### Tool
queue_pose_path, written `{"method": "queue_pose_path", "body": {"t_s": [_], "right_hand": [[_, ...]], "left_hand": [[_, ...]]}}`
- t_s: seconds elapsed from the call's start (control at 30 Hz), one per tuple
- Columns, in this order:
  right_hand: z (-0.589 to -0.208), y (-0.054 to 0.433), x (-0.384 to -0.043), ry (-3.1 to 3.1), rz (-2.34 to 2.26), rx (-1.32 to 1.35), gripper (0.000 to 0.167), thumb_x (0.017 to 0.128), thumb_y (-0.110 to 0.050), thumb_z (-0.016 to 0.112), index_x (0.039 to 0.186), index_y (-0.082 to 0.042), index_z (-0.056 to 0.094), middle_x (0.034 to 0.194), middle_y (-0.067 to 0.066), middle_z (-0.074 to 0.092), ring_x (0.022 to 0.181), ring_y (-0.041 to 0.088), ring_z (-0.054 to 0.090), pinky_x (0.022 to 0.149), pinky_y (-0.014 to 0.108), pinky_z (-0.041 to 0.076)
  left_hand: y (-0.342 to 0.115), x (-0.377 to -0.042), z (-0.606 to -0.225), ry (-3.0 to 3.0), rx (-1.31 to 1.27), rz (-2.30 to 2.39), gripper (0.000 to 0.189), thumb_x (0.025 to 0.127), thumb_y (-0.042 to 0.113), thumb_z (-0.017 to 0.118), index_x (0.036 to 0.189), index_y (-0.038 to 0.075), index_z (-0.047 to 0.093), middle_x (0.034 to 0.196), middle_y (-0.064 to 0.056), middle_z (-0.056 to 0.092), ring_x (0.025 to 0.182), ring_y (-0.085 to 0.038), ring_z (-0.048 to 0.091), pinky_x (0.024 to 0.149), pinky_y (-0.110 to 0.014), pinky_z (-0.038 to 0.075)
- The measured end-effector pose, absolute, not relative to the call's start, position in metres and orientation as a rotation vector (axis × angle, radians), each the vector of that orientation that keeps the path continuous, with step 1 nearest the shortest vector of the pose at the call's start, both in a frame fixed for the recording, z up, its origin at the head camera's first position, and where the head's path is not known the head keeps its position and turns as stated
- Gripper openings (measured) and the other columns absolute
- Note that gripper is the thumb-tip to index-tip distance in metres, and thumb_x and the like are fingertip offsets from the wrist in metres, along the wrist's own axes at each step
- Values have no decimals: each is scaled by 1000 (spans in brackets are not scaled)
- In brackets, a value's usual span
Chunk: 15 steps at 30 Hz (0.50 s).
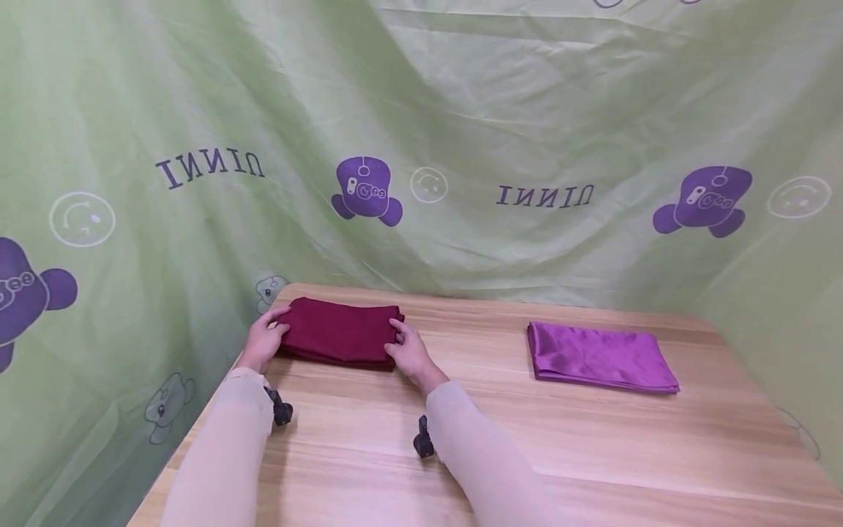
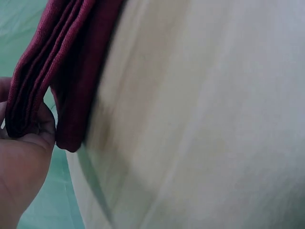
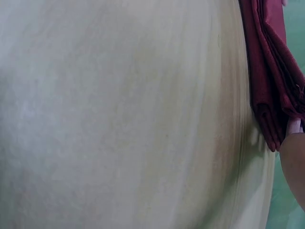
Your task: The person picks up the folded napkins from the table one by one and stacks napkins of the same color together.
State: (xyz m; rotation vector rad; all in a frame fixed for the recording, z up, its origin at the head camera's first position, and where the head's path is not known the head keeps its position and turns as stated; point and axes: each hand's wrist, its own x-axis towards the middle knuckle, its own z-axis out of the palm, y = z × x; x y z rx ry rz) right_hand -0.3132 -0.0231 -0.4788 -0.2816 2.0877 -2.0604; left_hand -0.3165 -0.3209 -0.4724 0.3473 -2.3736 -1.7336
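Note:
A dark red folded cloth [image 1: 341, 333] lies at the far left of the table in the head view. My left hand [image 1: 263, 341] pinches its left end. In the left wrist view the upper folds sit between the thumb and fingers of that hand [image 2: 24, 162], while a lower folded layer hangs apart beside them. At the cloth's right end, my right hand [image 1: 410, 353] grips the edge. The right wrist view catches only part of this hand [image 3: 293, 160], close against the stacked folds of the cloth [image 3: 267, 81].
A shiny purple folded cloth [image 1: 602, 357] lies flat on the right side of the wooden table [image 1: 369, 454]. Behind the table hangs a green printed curtain [image 1: 461, 95], which also runs down both sides. A small black device [image 1: 283, 411] is worn on each wrist.

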Motion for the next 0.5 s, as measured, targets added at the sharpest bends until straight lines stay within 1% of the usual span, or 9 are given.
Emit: {"method": "queue_pose_path", "body": {"t_s": [0.07, 0.13, 0.2, 0.27, 0.3, 0.37, 0.4, 0.5], "right_hand": [[-480, -22, -313, 2108, -2043, -276, 56, 91, 13, 52, 145, 5, 39, 144, 34, 26, 129, 40, 43, 100, 41, 44], [-480, -22, -313, 2122, -2032, -273, 56, 92, 13, 52, 145, 4, 39, 145, 34, 22, 130, 41, 41, 100, 41, 43], [-481, -22, -313, 2131, -2027, -270, 56, 91, 13, 53, 145, 4, 39, 146, 34, 21, 130, 41, 41, 100, 40, 43], [-482, -22, -313, 2124, -2033, -265, 56, 91, 12, 53, 145, 4, 40, 145, 34, 21, 129, 41, 42, 99, 40, 44], [-482, -23, -313, 2113, -2043, -264, 56, 91, 13, 53, 145, 4, 39, 145, 34, 22, 128, 41, 43, 99, 40, 45], [-482, -23, -313, 2105, -2057, -261, 56, 91, 12, 54, 145, 4, 39, 145, 34, 23, 126, 41, 45, 98, 39, 46], [-483, -23, -313, 2105, -2061, -258, 56, 91, 12, 54, 145, 4, 40, 145, 34, 24, 126, 41, 46, 97, 39, 46], [-485, -25, -313, 2133, -2025, -250, 56, 92, 11, 55, 145, 2, 41, 144, 31, 26, 125, 39, 47, 97, 39, 47]], "left_hand": [[-322, -316, -475, -2367, 316, -1735, 46, 96, -2, 49, 142, -2, 46, 144, -24, 40, 126, -30, 42, 92, -22, 39], [-324, -315, -476, -2362, 296, -1732, 46, 96, -3, 50, 142, -3, 46, 142, -24, 41, 118, -22, 48, 87, -17, 40], [-327, -314, -478, -2354, 291, -1735, 46, 96, -2, 52, 141, -4, 47, 140, -24, 44, 106, -12, 52, 81, -12, 42], [-329, -312, -478, -2355, 295, -1743, 46, 95, -2, 54, 140, -5, 47, 139, -25, 45, 96, -2, 51, 77, -11, 43], [-330, -312, -478, -2355, 303, -1751, 46, 95, -1, 55, 140, -5, 48, 139, -25, 45, 92, 1, 50, 77, -11, 43], [-330, -312, -478, -2356, 311, -1774, 46, 95, -1, 55, 141, -4, 47, 141, -25, 44, 92, 0, 51, 77, -11, 43], [-330, -312, -478, -2364, 312, -1774, 46, 96, 0, 55, 141, -4, 47, 141, -25, 44, 95, -1, 50, 78, -10, 43], [-332, -311, -477, -2367, 312, -1784, 47, 96, -1, 55, 142, -5, 45, 144, -24, 42, 109, -13, 50, 81, -10, 42]]}}
